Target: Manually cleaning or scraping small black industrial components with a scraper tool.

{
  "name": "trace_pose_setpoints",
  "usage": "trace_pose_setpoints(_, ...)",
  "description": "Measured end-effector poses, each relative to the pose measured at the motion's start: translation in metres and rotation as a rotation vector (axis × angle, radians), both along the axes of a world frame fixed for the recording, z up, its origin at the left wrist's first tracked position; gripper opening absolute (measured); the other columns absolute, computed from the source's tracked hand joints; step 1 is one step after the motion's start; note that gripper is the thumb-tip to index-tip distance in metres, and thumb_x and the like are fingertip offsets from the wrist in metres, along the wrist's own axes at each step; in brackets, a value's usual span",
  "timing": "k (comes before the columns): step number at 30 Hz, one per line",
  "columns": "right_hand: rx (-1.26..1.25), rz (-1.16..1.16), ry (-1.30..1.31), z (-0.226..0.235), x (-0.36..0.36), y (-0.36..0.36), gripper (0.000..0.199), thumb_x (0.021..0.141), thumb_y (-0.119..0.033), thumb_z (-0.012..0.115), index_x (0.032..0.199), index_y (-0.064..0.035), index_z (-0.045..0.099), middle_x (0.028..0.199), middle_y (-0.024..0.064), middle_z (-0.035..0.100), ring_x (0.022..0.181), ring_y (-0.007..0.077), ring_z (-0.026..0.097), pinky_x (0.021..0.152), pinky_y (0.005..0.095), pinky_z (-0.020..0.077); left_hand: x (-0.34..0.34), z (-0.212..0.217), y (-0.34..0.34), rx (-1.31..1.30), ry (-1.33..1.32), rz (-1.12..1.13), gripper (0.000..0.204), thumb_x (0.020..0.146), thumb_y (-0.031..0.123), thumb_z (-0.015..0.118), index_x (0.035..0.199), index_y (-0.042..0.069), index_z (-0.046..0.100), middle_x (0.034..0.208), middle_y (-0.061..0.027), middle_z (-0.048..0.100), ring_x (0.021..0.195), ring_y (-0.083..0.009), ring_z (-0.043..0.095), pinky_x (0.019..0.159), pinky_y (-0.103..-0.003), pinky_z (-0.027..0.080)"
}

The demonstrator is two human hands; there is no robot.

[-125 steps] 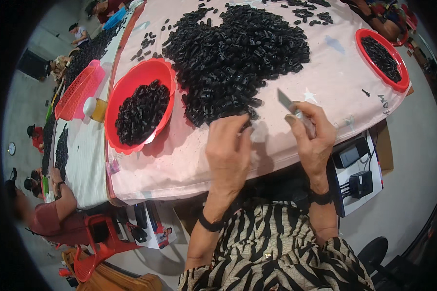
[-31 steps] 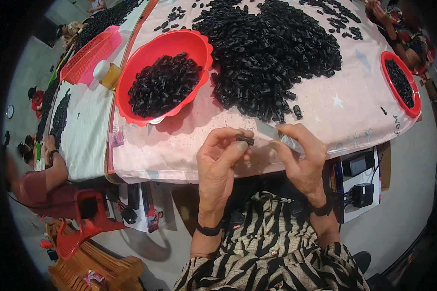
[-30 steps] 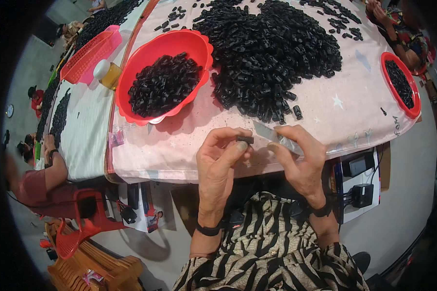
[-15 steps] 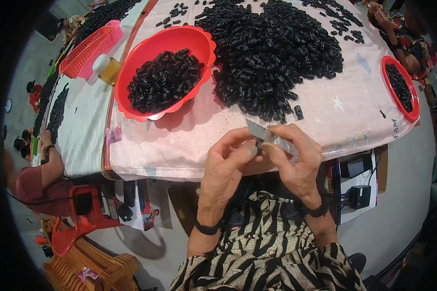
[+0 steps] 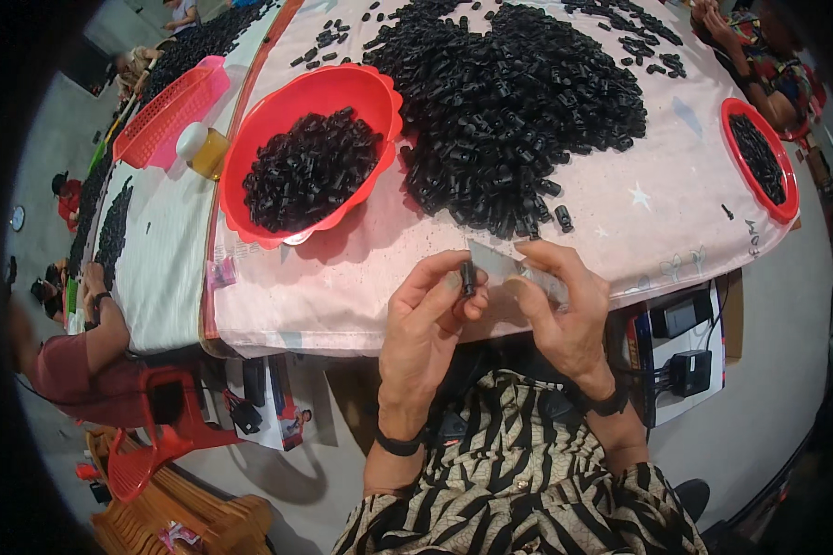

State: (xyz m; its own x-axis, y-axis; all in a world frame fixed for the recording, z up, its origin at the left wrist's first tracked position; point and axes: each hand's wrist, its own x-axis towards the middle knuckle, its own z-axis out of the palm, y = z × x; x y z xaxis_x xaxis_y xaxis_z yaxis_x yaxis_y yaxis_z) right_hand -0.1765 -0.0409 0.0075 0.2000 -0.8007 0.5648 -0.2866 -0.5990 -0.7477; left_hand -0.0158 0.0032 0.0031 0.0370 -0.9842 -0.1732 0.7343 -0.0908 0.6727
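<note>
My left hand (image 5: 428, 319) pinches a small black plastic piece (image 5: 466, 276) between thumb and fingers, just over the near edge of the table. My right hand (image 5: 565, 310) grips a flat metal blade (image 5: 495, 263) whose tip meets the piece. Beyond both hands lies a big heap of the same black pieces (image 5: 518, 102) on a pink cloth (image 5: 370, 277). A red bowl (image 5: 278, 120) half full of black pieces stands to the left of the heap.
A second red bowl (image 5: 776, 199) with black pieces sits at the far right edge. A pink basket (image 5: 162, 116) and a small jar (image 5: 199, 148) stand at the left. Another person (image 5: 74, 342) sits at the left by a red chair (image 5: 171, 430). Boxes (image 5: 680, 347) lie under the table.
My left hand took a black piece from the heap's edge and brought it to the table's near edge. The blade in my right hand moved in against it.
</note>
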Motion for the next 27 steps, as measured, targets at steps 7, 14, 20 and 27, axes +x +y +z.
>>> trace_pose_setpoints(7, -0.085, 0.151, -0.039, 0.0011, 0.0043, 0.0031, 0.022, 0.078, -0.004, 0.072, 0.094, 0.0015, 0.059, 0.077, 0.0139, 0.064, 0.061, 0.0247, 0.064, 0.050, 0.0326, 0.0491, 0.0033, -0.0018, 0.0017, 0.012, 0.012, 0.001, 0.032, 0.092, 0.009, 0.056, 0.121, -0.004, 0.052, 0.099, -0.0122, 0.060, 0.077, -0.0118, 0.057, 0.065, -0.020, 0.048)
trace_pose_setpoints(14, -0.158, 0.173, 0.027, -0.0010, 0.0047, -0.0004, 0.023, 0.078, -0.004, 0.072, 0.096, 0.0005, 0.059, 0.075, 0.0128, 0.063, 0.060, 0.0238, 0.063, 0.050, 0.0333, 0.0486, 0.0036, -0.0047, -0.0006, -0.036, 0.022, -0.015, 0.031, 0.093, 0.011, 0.056, 0.121, -0.002, 0.054, 0.098, -0.0081, 0.062, 0.075, -0.0116, 0.056, 0.073, -0.023, 0.049)
trace_pose_setpoints(20, -0.132, 0.183, 0.055, 0.0014, 0.0029, 0.0006, 0.025, 0.076, -0.004, 0.072, 0.096, -0.0001, 0.058, 0.075, 0.0124, 0.063, 0.061, 0.0243, 0.063, 0.051, 0.0336, 0.0487, 0.0040, -0.0057, 0.0000, -0.056, 0.040, -0.009, 0.029, 0.093, 0.010, 0.055, 0.119, -0.002, 0.055, 0.100, -0.0099, 0.061, 0.075, -0.0128, 0.055, 0.073, -0.024, 0.048)
trace_pose_setpoints(27, -0.136, 0.168, 0.056, -0.0033, 0.0027, 0.0008, 0.028, 0.074, -0.004, 0.073, 0.097, -0.0004, 0.058, 0.075, 0.0120, 0.062, 0.061, 0.0255, 0.063, 0.052, 0.0345, 0.0487, 0.0035, -0.0045, 0.0003, -0.050, 0.017, 0.005, 0.028, 0.093, 0.008, 0.054, 0.119, -0.002, 0.055, 0.100, -0.0119, 0.060, 0.076, -0.0139, 0.054, 0.075, -0.025, 0.047)
